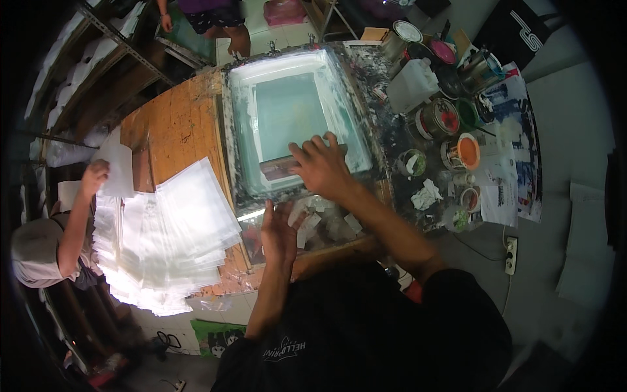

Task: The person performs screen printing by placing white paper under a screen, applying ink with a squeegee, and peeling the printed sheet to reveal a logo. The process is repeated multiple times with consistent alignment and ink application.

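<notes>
My right hand [321, 168] grips the wooden handle of a squeegee [278, 167] from above. The squeegee lies across the near end of a screen-printing frame [248, 124], over its pale green mesh. White film or paste borders the mesh inside the frame. By the frame's near edge, my left hand [281, 234] is open and holds nothing, its palm partly turned up and its fingers apart. Left of it lies a fanned pile of translucent white plastic bags [166, 228] on the wooden table [179, 134]. Whatever lies beneath the screen is hidden.
A co-worker's hand [98, 173] holds a white sheet [117, 166] at the left. Paint cans [436, 119], an orange tub [465, 151] and a crumpled tissue [426, 195] crowd the stained right side. Another person [215, 23] stands beyond the table. A power strip [511, 255] hangs at right.
</notes>
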Demonstrator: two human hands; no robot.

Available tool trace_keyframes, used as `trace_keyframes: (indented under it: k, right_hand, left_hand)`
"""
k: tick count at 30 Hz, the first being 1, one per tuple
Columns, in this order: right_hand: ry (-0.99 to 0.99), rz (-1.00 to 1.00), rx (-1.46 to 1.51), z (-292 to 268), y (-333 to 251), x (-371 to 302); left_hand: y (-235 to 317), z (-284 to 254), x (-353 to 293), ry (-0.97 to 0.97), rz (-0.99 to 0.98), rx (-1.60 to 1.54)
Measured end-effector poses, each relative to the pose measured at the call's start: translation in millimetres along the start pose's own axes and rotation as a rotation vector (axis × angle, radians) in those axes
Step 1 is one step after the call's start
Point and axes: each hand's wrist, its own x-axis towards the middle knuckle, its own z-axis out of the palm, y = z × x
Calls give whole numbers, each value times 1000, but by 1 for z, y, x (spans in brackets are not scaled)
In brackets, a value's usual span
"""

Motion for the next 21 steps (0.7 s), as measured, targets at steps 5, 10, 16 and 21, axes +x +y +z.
trace_keyframes:
  k: [5, 10, 16, 21]
  right_hand:
    - [-156, 113, 37, 43, 9, -21]
    - [-95, 22, 54, 61, 13, -32]
    - [-43, 9, 14, 78, 23, -19]
    - [-29, 47, -69, 111, 64, 37]
  left_hand:
    - [-21, -42, 54, 114, -169, 82]
    - [-19, -34, 50, 150, -136, 98]
    - [-20, -33, 57, 184, -127, 131]
    - [-25, -47, 63, 113, -102, 137]
